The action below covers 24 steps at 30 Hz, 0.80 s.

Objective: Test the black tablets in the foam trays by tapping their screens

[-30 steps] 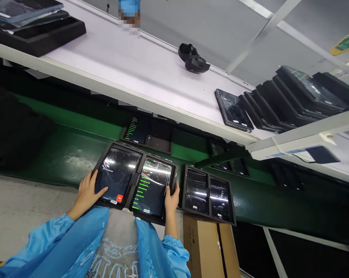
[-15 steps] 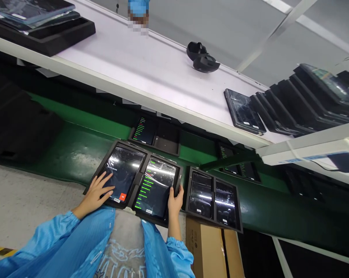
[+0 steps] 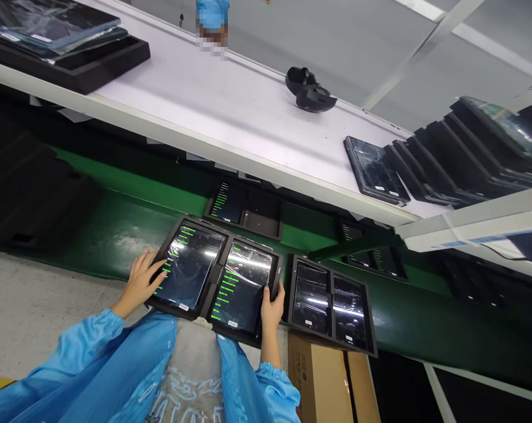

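A black tray lies on the green belt in front of me with two tablets side by side. The left tablet shows a list of green text; my left hand rests on its left edge with fingers spread on the screen. The right tablet also shows green text under shiny film. My right hand grips the tray's lower right edge, thumb on the tablet's corner.
A second tray with two dark tablets sits to the right on the green belt. Cardboard boxes stand below it. The white shelf above holds a black object, leaning tablets and stacked trays. A further tray lies behind.
The left tablet's screen changed from a dark page with a red button to a green text list. My left hand slid from the screen toward the left edge. My right hand kept its hold.
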{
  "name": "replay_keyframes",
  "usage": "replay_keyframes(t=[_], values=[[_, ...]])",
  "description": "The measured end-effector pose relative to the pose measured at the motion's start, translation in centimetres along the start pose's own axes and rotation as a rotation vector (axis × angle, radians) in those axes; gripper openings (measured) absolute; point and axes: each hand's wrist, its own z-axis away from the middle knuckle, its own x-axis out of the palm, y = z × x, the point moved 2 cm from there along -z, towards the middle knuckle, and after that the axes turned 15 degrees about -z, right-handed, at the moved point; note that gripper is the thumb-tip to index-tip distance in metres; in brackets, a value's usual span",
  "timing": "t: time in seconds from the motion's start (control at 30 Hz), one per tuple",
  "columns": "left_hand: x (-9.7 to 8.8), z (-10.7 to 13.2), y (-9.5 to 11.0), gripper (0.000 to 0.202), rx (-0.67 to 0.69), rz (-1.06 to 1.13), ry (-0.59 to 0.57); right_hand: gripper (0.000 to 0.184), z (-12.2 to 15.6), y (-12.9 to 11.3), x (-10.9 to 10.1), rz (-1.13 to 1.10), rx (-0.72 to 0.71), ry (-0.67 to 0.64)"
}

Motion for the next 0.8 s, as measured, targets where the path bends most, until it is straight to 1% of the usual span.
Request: replay_keyframes(t=[0.1, 0.17, 0.23, 0.3, 0.4, 0.43, 0.5, 0.57, 0.63, 0.7, 0.77, 0.8], values=[[0.3, -1.6, -0.2, 0.053, -0.060, 0.012, 0.018, 0.081, -0.3, -0.1, 0.1, 0.009, 0.007, -0.005], [0.6, -2.5, -0.8, 0.063, -0.144, 0.072, 0.007, 0.081, -0.5, 0.0, 0.0, -0.010, 0.008, -0.007], [1.0, -2.9, -1.5, 0.071, -0.237, 0.152, -0.057, 0.079, -0.5, 0.4, -0.5, -0.041, 0.016, -0.011], [1.3, -2.7, -2.2, 0.069, -0.291, 0.216, -0.165, 0.077, 0.1, 1.1, -1.1, -0.046, 0.039, -0.015], [1.4, -1.8, -2.5, 0.062, -0.287, 0.283, -0.285, 0.078, 1.8, 2.0, -2.2, -0.005, 0.049, -0.001], [1.3, -1.5, -2.4, 0.062, -0.284, 0.303, -0.296, 0.080, 2.4, 2.1, -2.5, 0.006, 0.050, 0.015], [0.9, -1.2, -2.2, 0.066, -0.300, 0.329, -0.266, 0.084, 3.3, 1.8, -2.9, 0.003, 0.078, 0.052], [0.2, -1.5, -2.2, 0.072, -0.334, 0.347, -0.222, 0.088, 3.8, 1.0, -2.9, -0.035, 0.172, 0.063], [-0.8, -2.3, -2.9, 0.071, -0.363, 0.382, -0.219, 0.089, 4.0, -0.1, -2.4, -0.095, 0.297, 0.056], [-2.0, -3.7, -4.5, 0.066, -0.393, 0.436, -0.273, 0.085, 3.7, -1.7, -1.2, -0.170, 0.388, 0.054], [-3.2, -5.7, -7.2, 0.064, -0.492, 0.489, -0.316, 0.082, 2.9, -3.8, 1.2, -0.233, 0.414, 0.060], [-3.7, -7.0, -8.9, 0.064, -0.564, 0.519, -0.317, 0.080, 2.3, -5.2, 2.9, -0.254, 0.405, 0.056]])
